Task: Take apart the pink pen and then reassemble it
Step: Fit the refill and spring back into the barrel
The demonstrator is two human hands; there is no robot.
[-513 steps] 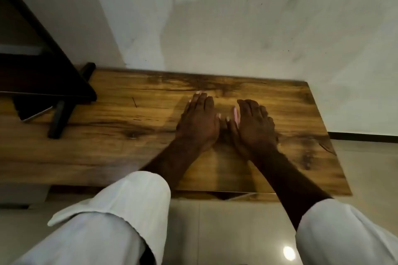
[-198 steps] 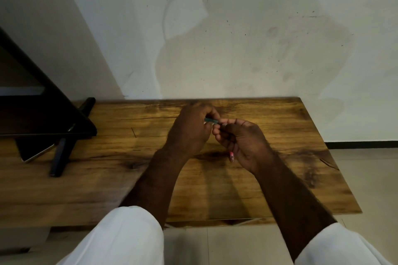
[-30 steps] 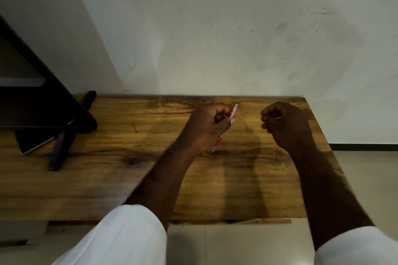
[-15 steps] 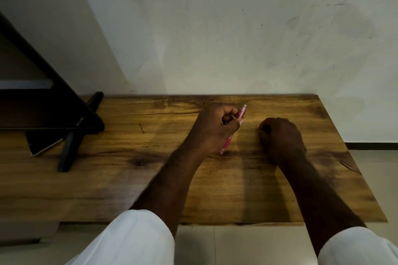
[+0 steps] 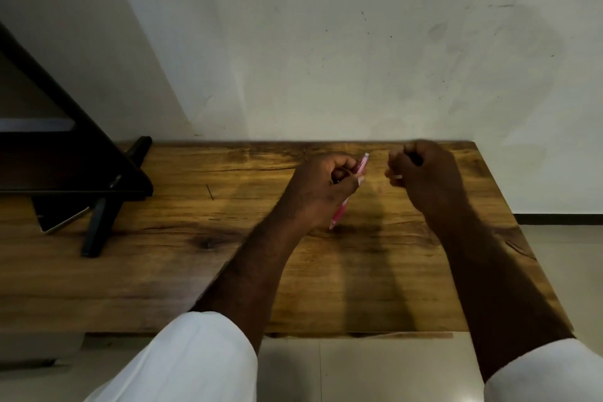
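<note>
My left hand (image 5: 321, 188) is closed around the pink pen barrel (image 5: 341, 210). The barrel slants from upper right to lower left, and its lower end almost touches the wooden table (image 5: 195, 271). My right hand (image 5: 427, 178) hovers a short way to the right, curled into a fist. A small pale piece (image 5: 396, 177) shows at its fingertips; it looks like a pen part, but most of it is hidden. The two hands are apart.
A black angled stand (image 5: 98, 179) occupies the table's left end, with a phone (image 5: 60, 222) lying under it. A pale wall runs right behind the table. The table's right edge (image 5: 509, 222) drops to tiled floor.
My right hand dropped onto the table where a small piece lay, then lifted again as a fist. That piece is no longer visible on the wood. My left hand stayed put with the barrel.
</note>
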